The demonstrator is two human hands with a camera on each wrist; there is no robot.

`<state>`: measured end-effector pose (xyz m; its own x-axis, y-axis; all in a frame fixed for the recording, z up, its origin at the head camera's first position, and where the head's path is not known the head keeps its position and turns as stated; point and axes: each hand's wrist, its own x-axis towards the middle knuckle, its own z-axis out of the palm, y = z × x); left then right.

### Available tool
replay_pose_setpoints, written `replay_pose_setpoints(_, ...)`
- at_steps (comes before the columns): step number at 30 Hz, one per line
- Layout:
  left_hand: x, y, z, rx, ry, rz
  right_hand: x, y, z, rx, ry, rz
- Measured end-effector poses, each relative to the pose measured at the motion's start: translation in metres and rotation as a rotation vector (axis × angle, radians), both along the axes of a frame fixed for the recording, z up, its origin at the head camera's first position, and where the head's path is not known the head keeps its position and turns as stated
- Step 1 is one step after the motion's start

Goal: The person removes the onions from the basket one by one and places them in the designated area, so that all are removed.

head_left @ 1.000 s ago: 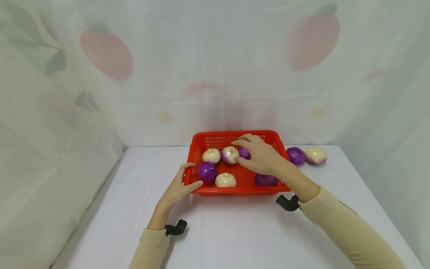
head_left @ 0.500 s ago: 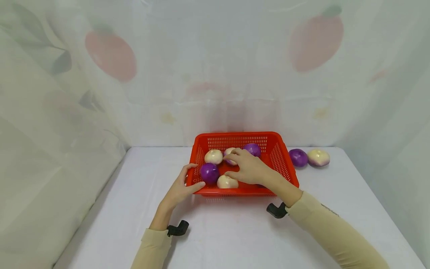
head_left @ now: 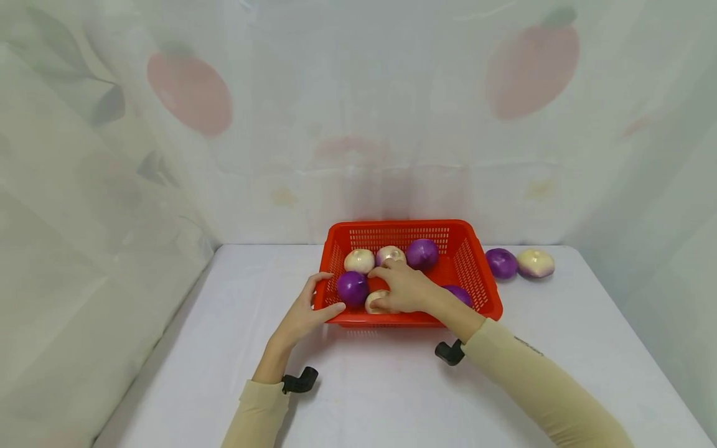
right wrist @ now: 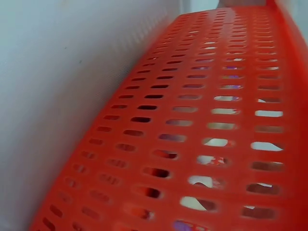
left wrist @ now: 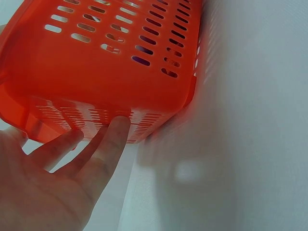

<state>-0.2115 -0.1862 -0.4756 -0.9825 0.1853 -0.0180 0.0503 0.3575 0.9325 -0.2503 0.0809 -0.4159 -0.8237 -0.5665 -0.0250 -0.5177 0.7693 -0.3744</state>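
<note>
In the head view, a red plastic basket [head_left: 396, 319] holds several purple and white onions. My left hand [head_left: 302, 316] grips its left end, thumb over the front rim and fingers at the side; in the left wrist view the fingers [left wrist: 111, 144] lie against the perforated wall. My right hand [head_left: 409, 289] reaches inside over a white onion [head_left: 372, 301] near the front wall. Its thumb overlaps this onion and its fingers spread beyond it, with red basket floor showing between. The right wrist view shows only the basket's slotted wall [right wrist: 192, 101], hiding the hand.
In the basket, a purple onion [head_left: 353, 289] lies left of the right hand, with a white onion [head_left: 360, 262] and a purple onion [head_left: 422, 254] behind. Outside on the right, another purple onion [head_left: 501, 264] and a white onion [head_left: 536, 263] sit on the white table [head_left: 381, 398].
My right hand has moved left and down from above the back onions to the white onion near the front. My left hand stays at the basket's left end.
</note>
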Motion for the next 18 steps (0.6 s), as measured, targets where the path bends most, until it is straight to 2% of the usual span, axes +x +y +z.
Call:
replay_pose_setpoints(9,0.001,0.001,0.0,-0.011,-0.002,0.012,-0.011,-0.003,-0.015,0.055,-0.019,0.056)
replay_pose_setpoints(18,0.0,0.001,0.0,-0.025,-0.005,0.028,-0.011,-0.001,-0.01,0.106,0.029,0.059)
